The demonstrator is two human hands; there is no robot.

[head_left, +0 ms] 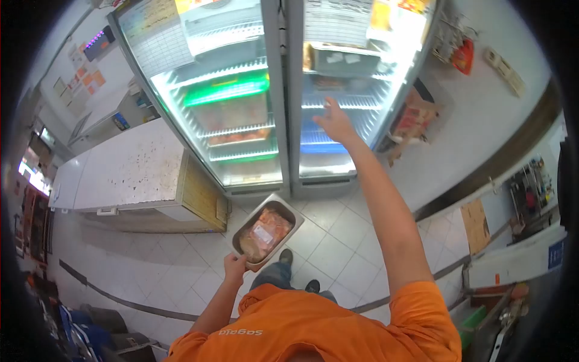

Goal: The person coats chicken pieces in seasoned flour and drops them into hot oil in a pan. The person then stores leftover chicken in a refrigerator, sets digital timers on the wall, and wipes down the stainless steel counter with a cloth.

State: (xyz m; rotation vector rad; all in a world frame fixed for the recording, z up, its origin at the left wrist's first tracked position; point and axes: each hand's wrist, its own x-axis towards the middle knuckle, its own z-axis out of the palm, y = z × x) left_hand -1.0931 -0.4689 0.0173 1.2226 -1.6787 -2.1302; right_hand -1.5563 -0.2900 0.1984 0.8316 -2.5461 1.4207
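My left hand is closed on the near left rim of a deep metal pan, held low in front of my body. Inside the pan lies a clear bag of pinkish meat with a pale label on it. My right arm stretches forward, and my right hand is up in front of the right glass-door fridge, fingers apart and holding nothing. Whether the fingertips touch the door cannot be made out. Behind the glass, wire shelves and a blue container show.
The left glass-door fridge holds green-lidded containers. A white chest freezer stands to the left, with stained edges. Cardboard and bags lean beside the right fridge. Tiled floor lies underfoot; a cluttered counter is at right.
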